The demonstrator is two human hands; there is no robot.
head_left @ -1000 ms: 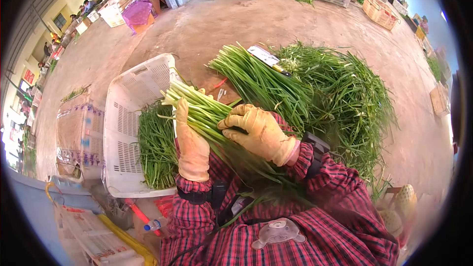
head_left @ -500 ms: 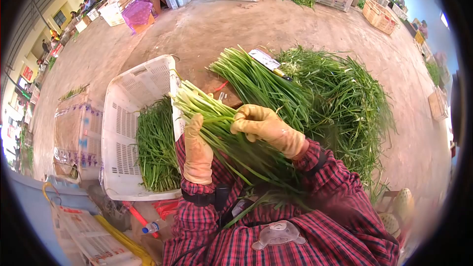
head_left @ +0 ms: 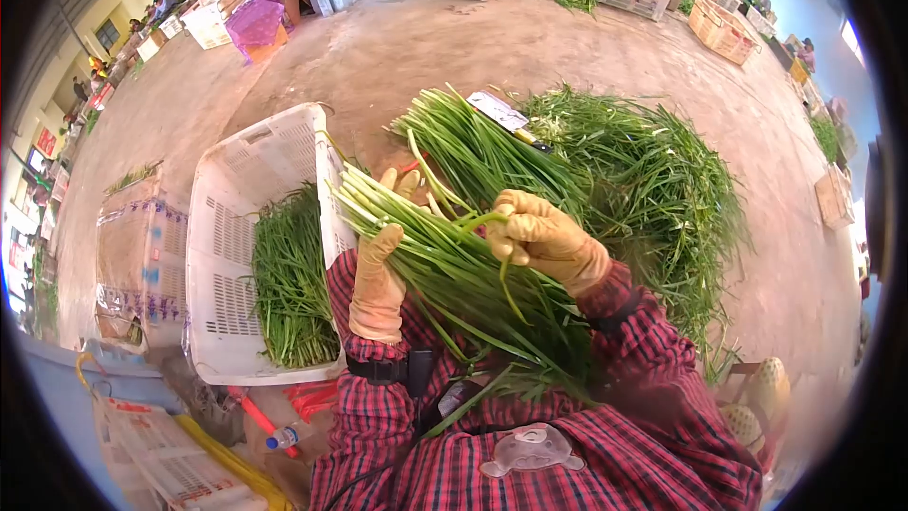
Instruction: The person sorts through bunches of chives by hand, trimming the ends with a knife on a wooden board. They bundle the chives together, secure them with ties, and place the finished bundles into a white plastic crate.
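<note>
My gloved left hand (head_left: 378, 289) is closed around a bunch of garlic chives (head_left: 426, 246), long green leaves with pale stem ends pointing up and left. The leafy ends hang over my lap. At the right side of the bunch my gloved right hand (head_left: 549, 241) pinches a single yellowish-green chive stalk (head_left: 489, 220), bent out from the others. Another pale stalk sticks up above the bunch. Beyond my hands lies a neat pile of chives (head_left: 482, 147) with a white label card (head_left: 498, 111) on it, and to the right a loose heap of chives (head_left: 653, 189).
Left of me stands a white plastic crate (head_left: 213, 274) with chives (head_left: 298, 284) in it. A taped carton (head_left: 128, 255) is farther left. A bottle (head_left: 282, 437) lies low at left. Crates, piles of greens and several people are in the background.
My right hand has moved right, drawing a stalk out from the bunch, and one pale stalk now stands up above it. My left hand keeps its hold; the view shifts slightly.
</note>
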